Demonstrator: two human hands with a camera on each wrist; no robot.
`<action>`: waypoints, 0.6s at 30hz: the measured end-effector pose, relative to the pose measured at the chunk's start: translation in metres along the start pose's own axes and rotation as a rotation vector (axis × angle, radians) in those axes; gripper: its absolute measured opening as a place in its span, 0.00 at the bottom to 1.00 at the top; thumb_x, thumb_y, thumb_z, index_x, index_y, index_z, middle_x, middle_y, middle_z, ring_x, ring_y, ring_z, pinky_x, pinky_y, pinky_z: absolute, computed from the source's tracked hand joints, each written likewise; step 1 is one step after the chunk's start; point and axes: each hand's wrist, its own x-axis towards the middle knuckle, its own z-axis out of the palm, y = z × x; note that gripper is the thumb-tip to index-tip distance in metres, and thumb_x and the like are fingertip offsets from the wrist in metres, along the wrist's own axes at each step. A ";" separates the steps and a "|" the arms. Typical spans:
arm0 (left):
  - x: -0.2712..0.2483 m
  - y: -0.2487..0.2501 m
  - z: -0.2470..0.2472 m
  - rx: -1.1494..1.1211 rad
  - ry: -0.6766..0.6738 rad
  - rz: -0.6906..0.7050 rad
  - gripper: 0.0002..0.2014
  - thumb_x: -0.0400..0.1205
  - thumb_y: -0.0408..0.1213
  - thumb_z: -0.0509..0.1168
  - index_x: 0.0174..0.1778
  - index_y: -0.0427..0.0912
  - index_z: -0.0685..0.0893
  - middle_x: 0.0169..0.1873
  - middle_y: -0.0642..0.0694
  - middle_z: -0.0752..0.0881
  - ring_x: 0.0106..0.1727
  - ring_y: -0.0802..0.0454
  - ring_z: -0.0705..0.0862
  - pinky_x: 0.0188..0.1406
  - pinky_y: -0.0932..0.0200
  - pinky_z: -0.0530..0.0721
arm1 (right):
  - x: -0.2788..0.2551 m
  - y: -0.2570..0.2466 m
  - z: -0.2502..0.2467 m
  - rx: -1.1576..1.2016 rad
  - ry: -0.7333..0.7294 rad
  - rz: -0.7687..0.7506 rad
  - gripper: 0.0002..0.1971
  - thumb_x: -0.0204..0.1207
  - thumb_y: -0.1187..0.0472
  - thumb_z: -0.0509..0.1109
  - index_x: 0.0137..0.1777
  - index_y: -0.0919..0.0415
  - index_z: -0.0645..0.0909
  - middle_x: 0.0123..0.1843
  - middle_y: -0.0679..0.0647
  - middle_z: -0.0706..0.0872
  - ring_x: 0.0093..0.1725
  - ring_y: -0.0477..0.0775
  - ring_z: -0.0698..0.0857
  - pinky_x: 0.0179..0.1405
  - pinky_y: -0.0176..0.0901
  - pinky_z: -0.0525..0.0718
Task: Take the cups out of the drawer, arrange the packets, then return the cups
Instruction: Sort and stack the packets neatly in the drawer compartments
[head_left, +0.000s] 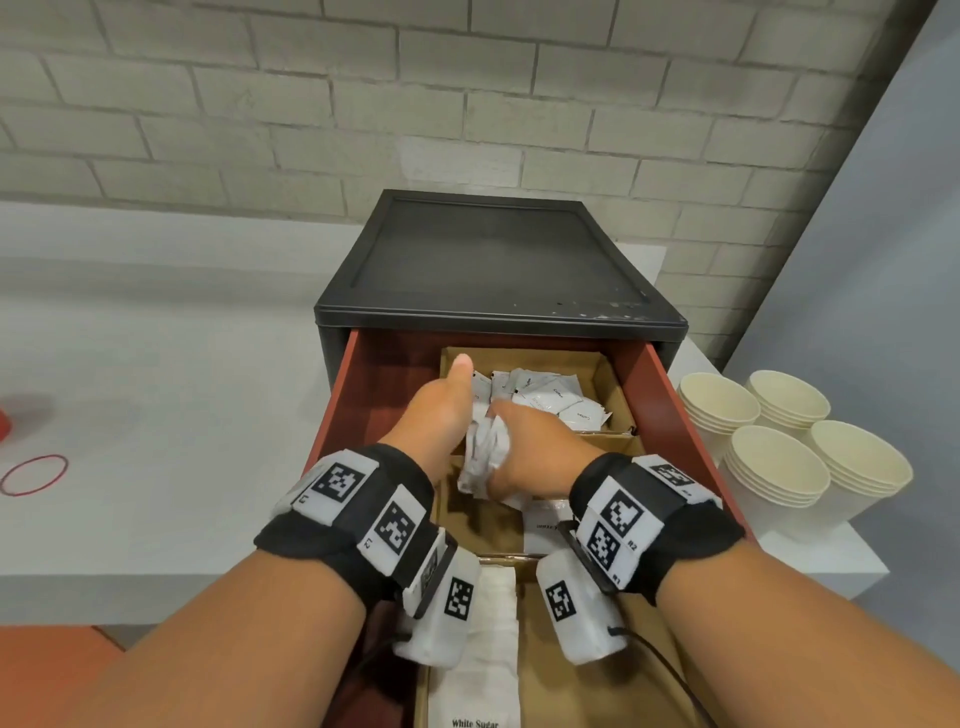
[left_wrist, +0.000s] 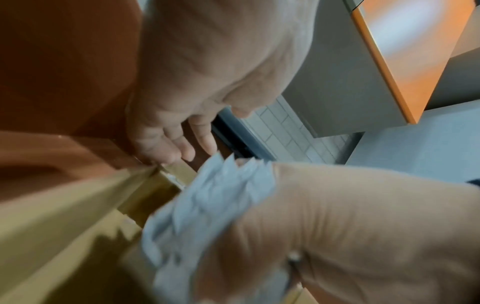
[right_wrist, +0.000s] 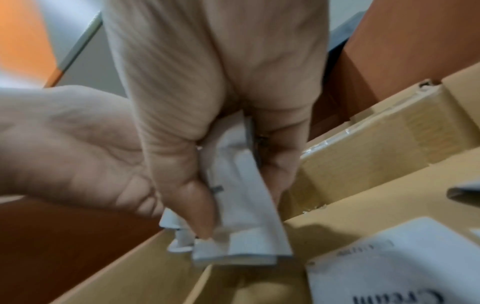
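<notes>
A pale brick wall (head_left: 467, 104) backs a white table (head_left: 130, 364). On it sits a black cabinet (head_left: 493, 260), its red drawer (head_left: 675, 410) pulled open toward the viewer. To the right, four stacks of cream paper cups (head_left: 779, 467) stand on the table. Inside the drawer, cardboard compartments hold white packets (head_left: 550, 397). The right hand (head_left: 530, 441) pinches a bunch of packets (right_wrist: 241, 216); the left hand (head_left: 441, 410) is spread beside them. A red rubber band (head_left: 34, 474) lies far left.

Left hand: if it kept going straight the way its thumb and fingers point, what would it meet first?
Most likely the far cardboard compartment holding loose packets. The left hand points toward the drawer's back, beside the bundle in the right hand's grip. Depth is unclear.
</notes>
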 end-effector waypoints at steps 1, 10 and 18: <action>0.004 -0.001 -0.004 -0.042 0.035 -0.012 0.29 0.86 0.56 0.47 0.73 0.38 0.74 0.69 0.39 0.78 0.69 0.40 0.76 0.73 0.46 0.71 | -0.001 -0.001 0.003 -0.082 -0.025 0.006 0.25 0.64 0.60 0.79 0.58 0.55 0.71 0.53 0.53 0.81 0.53 0.54 0.80 0.48 0.45 0.81; 0.011 -0.004 -0.003 -0.285 -0.117 -0.231 0.27 0.87 0.51 0.51 0.77 0.37 0.68 0.71 0.36 0.76 0.72 0.39 0.75 0.74 0.43 0.71 | 0.004 -0.010 0.033 -0.324 0.127 -0.056 0.29 0.68 0.66 0.74 0.66 0.53 0.66 0.59 0.56 0.66 0.53 0.62 0.79 0.48 0.48 0.81; 0.021 -0.008 -0.002 -0.276 -0.142 -0.295 0.31 0.85 0.56 0.52 0.77 0.36 0.66 0.72 0.34 0.74 0.74 0.38 0.72 0.75 0.41 0.68 | 0.000 -0.006 0.037 -0.325 0.065 -0.013 0.48 0.60 0.59 0.82 0.75 0.38 0.56 0.63 0.54 0.62 0.56 0.63 0.79 0.52 0.50 0.84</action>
